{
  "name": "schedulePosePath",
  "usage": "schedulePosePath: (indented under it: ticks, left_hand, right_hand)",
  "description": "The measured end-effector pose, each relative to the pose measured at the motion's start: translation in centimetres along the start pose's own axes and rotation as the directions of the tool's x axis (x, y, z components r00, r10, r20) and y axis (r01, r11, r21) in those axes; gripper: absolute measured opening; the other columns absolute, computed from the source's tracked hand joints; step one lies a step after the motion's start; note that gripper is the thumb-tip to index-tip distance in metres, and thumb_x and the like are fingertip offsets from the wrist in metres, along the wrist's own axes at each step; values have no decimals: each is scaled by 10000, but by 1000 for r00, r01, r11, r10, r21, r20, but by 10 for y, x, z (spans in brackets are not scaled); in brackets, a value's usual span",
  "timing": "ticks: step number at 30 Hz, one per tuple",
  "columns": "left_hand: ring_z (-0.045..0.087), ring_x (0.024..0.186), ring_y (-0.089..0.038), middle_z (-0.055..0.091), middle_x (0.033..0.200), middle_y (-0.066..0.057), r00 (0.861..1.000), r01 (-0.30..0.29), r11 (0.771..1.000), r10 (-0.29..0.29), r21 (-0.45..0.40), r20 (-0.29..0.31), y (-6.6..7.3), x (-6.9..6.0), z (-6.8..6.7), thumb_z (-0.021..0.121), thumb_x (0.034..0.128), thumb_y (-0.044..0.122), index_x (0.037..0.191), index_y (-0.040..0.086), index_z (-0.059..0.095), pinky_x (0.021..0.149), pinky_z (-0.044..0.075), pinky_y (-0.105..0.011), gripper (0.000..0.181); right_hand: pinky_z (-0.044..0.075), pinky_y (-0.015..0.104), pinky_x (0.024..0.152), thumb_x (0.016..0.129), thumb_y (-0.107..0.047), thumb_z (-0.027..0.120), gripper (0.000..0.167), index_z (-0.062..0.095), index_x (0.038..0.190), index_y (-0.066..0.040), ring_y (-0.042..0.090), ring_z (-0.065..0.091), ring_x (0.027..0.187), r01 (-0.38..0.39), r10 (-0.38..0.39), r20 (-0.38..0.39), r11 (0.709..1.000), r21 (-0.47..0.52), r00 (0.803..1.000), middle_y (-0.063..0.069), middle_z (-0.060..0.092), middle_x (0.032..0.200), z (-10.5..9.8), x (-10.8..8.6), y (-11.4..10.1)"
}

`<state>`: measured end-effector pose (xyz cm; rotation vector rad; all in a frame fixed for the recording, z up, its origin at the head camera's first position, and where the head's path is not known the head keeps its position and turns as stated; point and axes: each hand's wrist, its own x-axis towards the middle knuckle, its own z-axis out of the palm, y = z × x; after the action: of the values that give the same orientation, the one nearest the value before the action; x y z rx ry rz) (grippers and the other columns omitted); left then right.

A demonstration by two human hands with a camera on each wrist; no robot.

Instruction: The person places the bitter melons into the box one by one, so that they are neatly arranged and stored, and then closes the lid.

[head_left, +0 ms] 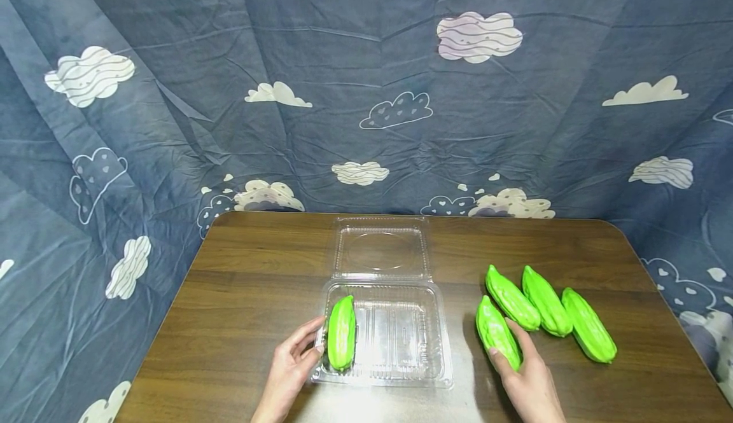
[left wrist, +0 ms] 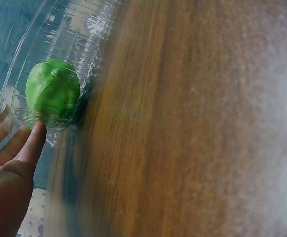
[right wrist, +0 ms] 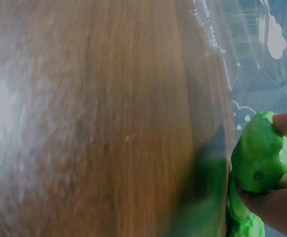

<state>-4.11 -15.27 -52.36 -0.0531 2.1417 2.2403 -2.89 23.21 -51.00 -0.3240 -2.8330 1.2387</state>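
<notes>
A clear plastic container [head_left: 395, 340] lies with its lid [head_left: 382, 251] folded back behind it. Inside, at its left side, is one green vegetable-like piece [head_left: 342, 334], which also shows through the wall in the left wrist view [left wrist: 53, 91]. My left hand [head_left: 292, 362] holds the container's left rim between thumb and fingers. Right of the container, my right hand [head_left: 529, 372] grips another green piece [head_left: 497, 334] between thumb and fingers; in the right wrist view that piece [right wrist: 261, 153] is pinched over a shadow on the table.
Three more green pieces, a left one [head_left: 512, 299], a middle one [head_left: 546, 302] and a right one [head_left: 588, 326], lie on the right of the wooden table [head_left: 240, 302]. A blue cloth with cloud prints [head_left: 366, 60] hangs behind the table's back edge.
</notes>
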Motion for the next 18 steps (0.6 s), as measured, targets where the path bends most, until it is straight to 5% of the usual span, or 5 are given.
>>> schedulePosePath:
  ticks: [4,7,11,15,18]
  left_hand:
    - [556,1198,-282,500,1405,-201,1000,0,1000,0,-3,1,0,0,0,618,842,-112,1342,-29,556,957,482,-250,511]
    - [562,1190,-268,507,1399,-202,1000,-2,1000,2,3,-3,0,0,0,619,843,-108,1339,-28,560,954,482,-244,506]
    - [565,1187,-265,509,1398,-199,1000,1,1000,-1,16,-6,-1,0,0,619,840,-107,1336,-25,565,952,482,-241,506]
    - [567,1187,-262,520,1392,-177,1000,8,1000,-8,23,-9,-1,1,0,621,837,-100,1332,-6,575,954,484,-251,506]
    - [568,1185,-264,520,1390,-184,1000,-2,999,2,33,-8,-2,1,0,618,837,-100,1333,-10,572,951,486,-250,506]
  right_hand:
    - [381,627,931,929,-156,675,624,381,1470,-58,537,450,1204,62,-58,-62,996,71,996,377,462,1349,3,-2,-6]
    - [345,369,1049,940,-169,667,617,381,1480,-85,458,405,1270,102,-94,-64,986,131,994,307,450,1408,6,-2,-10]
    - [229,23,933,947,-150,657,613,386,1496,-137,249,404,1294,169,-157,-79,970,175,984,217,457,1447,10,-4,-14]
    - [261,9,917,916,-61,675,635,413,1488,-151,-3,415,1196,223,-200,-125,951,214,972,180,483,1433,15,-5,-21]
    - [302,29,911,878,13,684,656,436,1471,-123,-52,425,1129,234,-201,-148,937,261,968,148,508,1398,18,-6,-28]
